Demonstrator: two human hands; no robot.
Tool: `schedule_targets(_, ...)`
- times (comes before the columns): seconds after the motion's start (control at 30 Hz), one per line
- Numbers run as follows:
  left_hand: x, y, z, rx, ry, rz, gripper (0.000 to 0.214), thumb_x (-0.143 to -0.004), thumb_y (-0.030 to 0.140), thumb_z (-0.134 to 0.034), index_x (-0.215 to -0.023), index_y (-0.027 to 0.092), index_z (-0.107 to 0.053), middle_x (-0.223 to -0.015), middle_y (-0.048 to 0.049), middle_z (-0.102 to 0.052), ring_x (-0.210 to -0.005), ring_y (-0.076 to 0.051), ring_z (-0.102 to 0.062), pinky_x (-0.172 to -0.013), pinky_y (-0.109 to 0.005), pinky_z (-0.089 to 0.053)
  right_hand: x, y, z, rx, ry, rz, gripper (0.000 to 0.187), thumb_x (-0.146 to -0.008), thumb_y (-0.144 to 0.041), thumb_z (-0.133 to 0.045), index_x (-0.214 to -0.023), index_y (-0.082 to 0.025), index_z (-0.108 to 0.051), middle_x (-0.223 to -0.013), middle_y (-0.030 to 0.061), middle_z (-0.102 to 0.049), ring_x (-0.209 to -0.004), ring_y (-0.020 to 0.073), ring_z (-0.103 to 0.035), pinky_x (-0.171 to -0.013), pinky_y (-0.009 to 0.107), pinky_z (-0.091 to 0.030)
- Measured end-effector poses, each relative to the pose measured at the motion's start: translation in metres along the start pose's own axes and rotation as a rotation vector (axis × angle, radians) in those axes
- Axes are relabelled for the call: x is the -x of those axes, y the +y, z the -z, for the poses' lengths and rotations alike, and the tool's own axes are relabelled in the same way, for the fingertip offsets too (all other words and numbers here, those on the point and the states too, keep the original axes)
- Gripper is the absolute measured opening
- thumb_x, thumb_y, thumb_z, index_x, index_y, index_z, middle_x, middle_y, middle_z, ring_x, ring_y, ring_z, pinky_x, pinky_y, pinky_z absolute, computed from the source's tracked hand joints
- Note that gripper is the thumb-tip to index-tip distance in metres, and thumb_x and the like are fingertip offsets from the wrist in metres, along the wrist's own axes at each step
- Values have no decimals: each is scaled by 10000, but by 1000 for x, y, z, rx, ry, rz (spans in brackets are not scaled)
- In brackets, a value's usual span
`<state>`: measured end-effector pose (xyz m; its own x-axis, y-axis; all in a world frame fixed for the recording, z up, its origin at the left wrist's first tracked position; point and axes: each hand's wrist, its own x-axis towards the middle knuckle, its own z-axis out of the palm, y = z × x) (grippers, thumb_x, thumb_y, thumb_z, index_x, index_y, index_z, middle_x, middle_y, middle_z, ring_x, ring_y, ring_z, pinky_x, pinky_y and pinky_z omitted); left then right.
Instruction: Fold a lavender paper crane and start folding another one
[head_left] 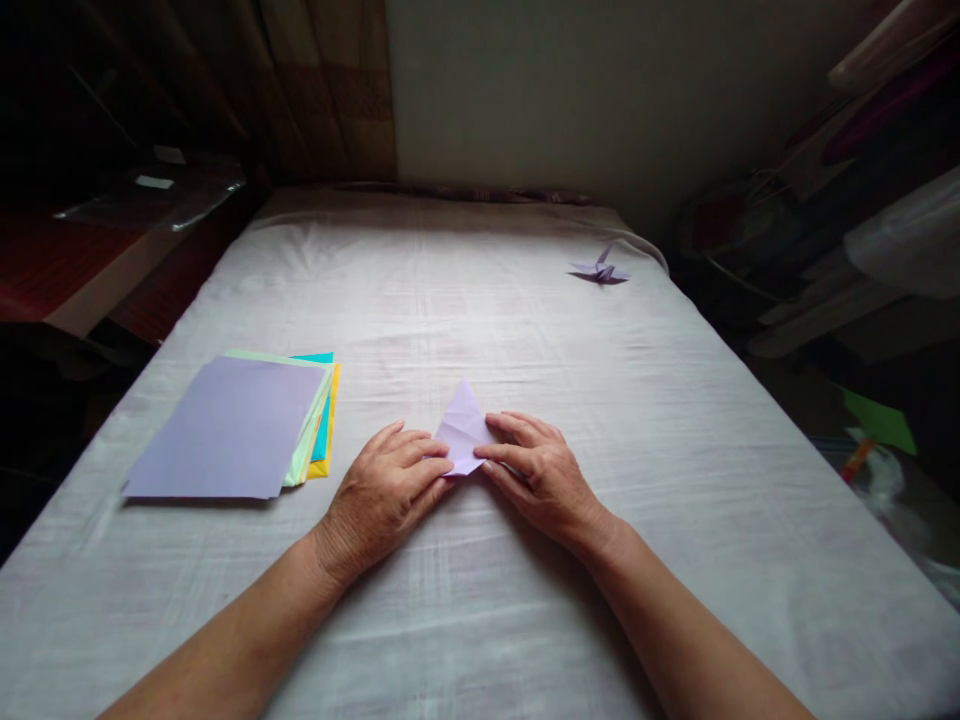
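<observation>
A small folded lilac paper (pixel 463 425) lies on the white cloth (pixel 480 300), its point aimed away from me. My left hand (pixel 386 492) rests on the cloth with its fingertips pressing the paper's lower left edge. From the other side, my right hand (pixel 536 472) presses the lower right edge with its fingers stretched flat. Neither hand lifts the paper off the cloth.
A stack of coloured sheets (pixel 240 425), lilac on top, lies at the left. A finished lilac paper crane (pixel 600 268) stands at the far right. Dark furniture (pixel 112 240) borders the left edge; clutter and bags (pixel 877 430) border the right.
</observation>
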<state>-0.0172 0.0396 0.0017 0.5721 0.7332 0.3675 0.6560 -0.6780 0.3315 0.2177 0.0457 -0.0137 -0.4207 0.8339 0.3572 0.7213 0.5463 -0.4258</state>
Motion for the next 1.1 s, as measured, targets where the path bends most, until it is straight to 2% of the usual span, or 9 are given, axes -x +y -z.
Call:
schedule_targets(0.23, 2, -3, -5, 51, 18, 93, 159, -961, 286, -518, -942, 206, -654, -1068, -43, -725, -1090, -231, -623, -1066, -501, -398, -4, 0, -1, -18, 35, -78, 136, -923, -295, -581, -914, -257, -711, -1186, 58, -689, -1177, 259, -574, -982, 448, -428)
schedule_targets(0.33, 2, -4, -8, 27, 40, 130, 176, -954, 288, -524, -1069, 200, -624, -1087, -60, -707, -1063, -223, -633, -1065, -490, -420, -9, -5, -3, -5, 59, -121, 135, -922, -294, -577, -858, -236, -680, -1154, 67, -697, -1146, 252, -583, -961, 430, -416)
schedule_targets(0.47, 0, -1, -7, -89, 152, 102, 426, -944, 261, -545, -1349, 160, -460, -1260, -144, -629, -1166, -262, -591, -1039, -488, -462, -14, -10, -6, 40, 70, -165, 133, -912, -267, -581, -804, -224, -646, -1108, 69, -701, -1092, 241, -591, -924, 409, -399)
schedule_targets(0.57, -4, 8, -3, -164, 200, 16, 409, -929, 190, -558, -1333, 180, -494, -1338, -141, -590, -1290, -287, -507, -1070, -503, -436, -15, -12, -7, 57, 72, -179, 126, -905, -254, -586, -790, -225, -630, -1098, 64, -698, -1072, 234, -593, -916, 401, -388)
schedule_targets(0.67, -5, 20, -2, -141, 150, -135, 285, -942, 161, -534, -1217, 186, -603, -1243, -62, -676, -1234, -229, -567, -1103, -431, -425, -16, -13, -7, 63, 76, -189, 130, -900, -245, -587, -776, -223, -618, -1090, 60, -697, -1067, 233, -594, -911, 397, -381)
schedule_targets(0.73, -5, 25, -5, -118, 86, -186, 276, -961, 194, -507, -1208, 152, -624, -1217, -56, -696, -1201, -210, -597, -1100, -388, -438, -15, -13, -8, 64, 81, -194, 134, -897, -244, -591, -767, -222, -615, -1080, 59, -698, -1063, 231, -595, -907, 395, -379)
schedule_targets(0.87, -3, 26, -13, -141, -7, -165, 368, -984, 279, -457, -1263, 88, -603, -1291, -110, -651, -1231, -256, -581, -1074, -423, -466, -15, -13, -9, 55, 92, -203, 133, -892, -242, -594, -762, -224, -616, -1076, 55, -696, -1066, 226, -594, -918, 391, -377)
schedule_targets(1.1, 0, 23, -16, -144, -59, -126, 420, -994, 327, -436, -1315, 87, -563, -1339, -125, -615, -1269, -266, -550, -1094, -436, -442, -16, -14, -7, 45, 90, -199, 106, -884, -219, -581, -783, -223, -613, -1058, 57, -697, -1043, 224, -601, -900, 383, -378)
